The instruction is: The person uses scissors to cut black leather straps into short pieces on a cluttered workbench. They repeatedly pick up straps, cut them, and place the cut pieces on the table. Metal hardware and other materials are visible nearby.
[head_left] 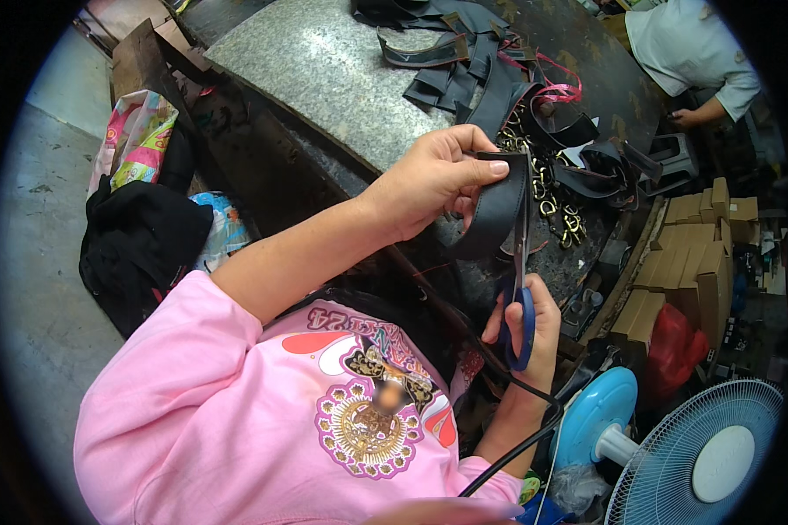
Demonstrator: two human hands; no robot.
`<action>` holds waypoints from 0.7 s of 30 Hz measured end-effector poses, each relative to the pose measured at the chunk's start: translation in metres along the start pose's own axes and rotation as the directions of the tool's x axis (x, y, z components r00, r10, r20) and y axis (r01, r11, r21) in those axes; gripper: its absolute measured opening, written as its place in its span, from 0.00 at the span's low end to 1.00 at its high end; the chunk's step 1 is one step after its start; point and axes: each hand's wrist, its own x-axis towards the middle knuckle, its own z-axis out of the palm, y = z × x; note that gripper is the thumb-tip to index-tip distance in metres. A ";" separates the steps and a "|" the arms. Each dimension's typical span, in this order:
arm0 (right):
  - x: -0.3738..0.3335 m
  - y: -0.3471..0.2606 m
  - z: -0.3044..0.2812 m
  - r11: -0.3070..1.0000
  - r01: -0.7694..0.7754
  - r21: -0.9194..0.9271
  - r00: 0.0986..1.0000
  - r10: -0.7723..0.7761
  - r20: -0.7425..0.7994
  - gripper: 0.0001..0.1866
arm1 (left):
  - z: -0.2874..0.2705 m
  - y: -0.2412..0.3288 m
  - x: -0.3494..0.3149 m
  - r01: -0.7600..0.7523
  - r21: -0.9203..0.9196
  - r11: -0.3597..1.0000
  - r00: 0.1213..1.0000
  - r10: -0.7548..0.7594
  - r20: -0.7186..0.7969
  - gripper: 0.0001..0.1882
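Observation:
My left hand [451, 175] pinches one end of a black leather strap [490, 214], thumb on top, and the strap curves down below the fingers. My right hand [538, 324] grips blue-handled scissors [524, 328] with the blades pointing up. Those blades lie along the strap's right edge, close to its stitching; whether they touch the leather I cannot tell. Just beyond the strap, a heap of brass-coloured metal clasps [547, 197] rests on the dark worktable [464, 284].
More black straps [473, 66] are piled across the grey stone slab [315, 70], near a pink cord [559, 86]. Cardboard boxes [696, 267] and a blue fan [718, 455] stand to the right. At the far right is another person's hand [690, 116]. Bags and black cloth [136, 236] lie left.

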 end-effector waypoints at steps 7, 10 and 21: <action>0.001 0.005 -0.003 0.996 -0.047 -0.070 0.997 0.042 -0.063 0.12 | -0.005 0.001 0.006 0.014 0.083 0.996 0.998 -0.008 -0.068 0.06; 0.000 0.004 -0.008 0.998 0.005 0.057 0.996 0.000 -0.086 0.15 | -0.003 0.005 0.005 0.000 -0.057 0.998 0.999 -0.002 -0.032 0.06; -0.013 -0.007 -0.022 0.997 -0.037 -0.073 0.998 0.033 -0.062 0.12 | -0.005 0.020 -0.001 -0.042 0.345 0.938 0.987 -0.015 0.159 0.27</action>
